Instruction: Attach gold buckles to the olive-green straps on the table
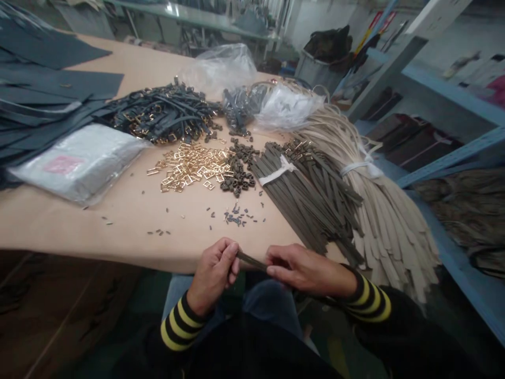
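A narrow, dark olive strip (252,259) runs straight between the two hands: the fingers of the left hand (209,276) pinch one end, and those of the right hand (303,268) are closed on it farther along. Both hands are at the near edge of the smooth tan worktop (98,226). Just beyond the fingers lie small, dark slivers (235,217); past these, shiny, gold-coloured rectangular buckles (193,167) meet a heap of dark, rounded loops (240,181). Beyond the right fingers, flat, matte grey-brown straps (292,195) are bound by a white band (277,172), with a sheaf of long beige straps (390,226) farther right. Well to the left of the fingers rests a flat white packet (79,163) in glossy plastic; beyond it, a tangle of dark blue straps (165,113). Farthest out sits a crumpled clear plastic bag (223,68).
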{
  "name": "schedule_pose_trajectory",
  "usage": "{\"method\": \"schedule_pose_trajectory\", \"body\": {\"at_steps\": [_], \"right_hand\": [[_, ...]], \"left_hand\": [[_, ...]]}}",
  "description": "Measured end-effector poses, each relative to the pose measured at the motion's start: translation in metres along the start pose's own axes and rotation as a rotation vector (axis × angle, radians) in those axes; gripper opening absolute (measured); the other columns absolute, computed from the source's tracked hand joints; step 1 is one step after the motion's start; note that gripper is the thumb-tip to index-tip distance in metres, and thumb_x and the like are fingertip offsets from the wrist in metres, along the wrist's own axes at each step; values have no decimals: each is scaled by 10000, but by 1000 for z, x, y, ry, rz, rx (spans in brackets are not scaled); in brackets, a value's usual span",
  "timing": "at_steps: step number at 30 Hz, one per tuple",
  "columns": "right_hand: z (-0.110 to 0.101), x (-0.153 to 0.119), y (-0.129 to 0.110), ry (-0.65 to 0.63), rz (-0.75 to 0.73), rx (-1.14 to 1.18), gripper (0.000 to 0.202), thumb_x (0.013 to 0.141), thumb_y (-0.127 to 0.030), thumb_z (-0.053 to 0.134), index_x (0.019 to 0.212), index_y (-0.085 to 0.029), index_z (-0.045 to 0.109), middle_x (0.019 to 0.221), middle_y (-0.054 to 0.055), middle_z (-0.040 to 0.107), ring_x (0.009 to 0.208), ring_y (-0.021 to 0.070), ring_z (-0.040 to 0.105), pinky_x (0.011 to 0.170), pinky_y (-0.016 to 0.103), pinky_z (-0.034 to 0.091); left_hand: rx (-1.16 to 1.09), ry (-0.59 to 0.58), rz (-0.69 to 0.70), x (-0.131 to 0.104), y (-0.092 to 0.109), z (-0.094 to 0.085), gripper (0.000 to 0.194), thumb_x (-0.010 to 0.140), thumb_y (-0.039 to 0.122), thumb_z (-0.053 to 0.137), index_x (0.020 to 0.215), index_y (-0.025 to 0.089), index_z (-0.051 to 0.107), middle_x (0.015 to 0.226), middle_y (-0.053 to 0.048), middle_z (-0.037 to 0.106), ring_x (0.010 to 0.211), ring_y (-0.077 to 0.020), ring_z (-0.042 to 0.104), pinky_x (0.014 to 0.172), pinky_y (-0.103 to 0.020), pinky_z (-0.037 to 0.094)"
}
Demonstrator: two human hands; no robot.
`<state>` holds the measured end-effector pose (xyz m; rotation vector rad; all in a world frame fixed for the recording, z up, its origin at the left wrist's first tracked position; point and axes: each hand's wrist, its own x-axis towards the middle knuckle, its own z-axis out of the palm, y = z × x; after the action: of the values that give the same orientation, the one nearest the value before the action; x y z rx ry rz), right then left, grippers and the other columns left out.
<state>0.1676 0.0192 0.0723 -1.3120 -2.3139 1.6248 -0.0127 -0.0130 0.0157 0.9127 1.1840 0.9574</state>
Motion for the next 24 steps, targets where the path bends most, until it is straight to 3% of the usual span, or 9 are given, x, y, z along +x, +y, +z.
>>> {"method": "schedule_pose_trajectory", "body": {"at_steps": [3, 7, 12, 15, 17, 20, 22, 24], "right_hand": [[40, 4, 17, -36, 68, 428, 65, 766, -220, 462, 758, -156, 457, 571, -35, 501, 489, 74, 490, 497, 188, 402], [73, 13, 30, 74, 42, 720, 138, 724, -268, 531, 771, -145, 491, 625, -21, 528, 512, 66, 499, 468, 169, 383], [82, 14, 31, 76, -12, 846, 243, 684, -354, 592, 738, -138, 495, 665, -2, 563, 533, 73, 523, 457, 176, 383], [81, 12, 30, 68, -16, 857, 259, 675, -371, 602, 720, -138, 498, 656, 3, 580, 537, 75, 532, 490, 195, 409], [81, 13, 31, 97, 15, 853, 253, 667, -362, 607, 719, -138, 502, 640, -3, 577, 521, 72, 528, 476, 188, 402], [82, 15, 33, 163, 83, 846, 244, 658, -341, 605, 738, -135, 502, 600, -21, 553, 481, 62, 508, 432, 167, 373], [83, 17, 34, 185, 102, 829, 243, 664, -335, 595, 758, -131, 503, 565, -34, 534, 461, 59, 492, 423, 164, 366], [83, 18, 35, 180, 105, 792, 237, 674, -333, 583, 764, -128, 507, 548, -40, 519, 462, 61, 490, 433, 168, 374]], "left_hand": [[-16, -37, -75, -13, -13, -1, 319, 765, 424, 456, 599, 160, 389, 373, 99, 362, 296, -19, 288, 304, -125, 197], [-34, -19, -146, -23, -26, 1, 346, 761, 435, 455, 566, 156, 393, 362, 91, 374, 289, -20, 282, 310, -140, 203], [-186, -46, -207, -26, -34, 9, 375, 742, 454, 469, 534, 163, 357, 384, 84, 372, 300, -16, 267, 319, -147, 173], [-131, -64, -223, -25, -37, 10, 337, 760, 431, 444, 566, 165, 370, 407, 81, 374, 315, -29, 289, 331, -156, 199], [51, -5, -144, -26, -38, 9, 252, 765, 367, 455, 627, 158, 425, 477, 54, 433, 386, -59, 379, 380, -179, 292], [422, 157, 175, -32, -38, 6, 102, 761, 235, 478, 707, 151, 503, 671, -9, 516, 636, -118, 497, 594, -246, 410], [571, 150, 339, -37, -37, 4, 89, 785, 184, 447, 761, 152, 527, 749, -31, 540, 732, -133, 510, 681, -261, 411], [634, 68, 383, -41, -36, 3, 109, 807, 174, 422, 830, 152, 526, 767, -40, 562, 731, -132, 526, 675, -256, 420]]}}
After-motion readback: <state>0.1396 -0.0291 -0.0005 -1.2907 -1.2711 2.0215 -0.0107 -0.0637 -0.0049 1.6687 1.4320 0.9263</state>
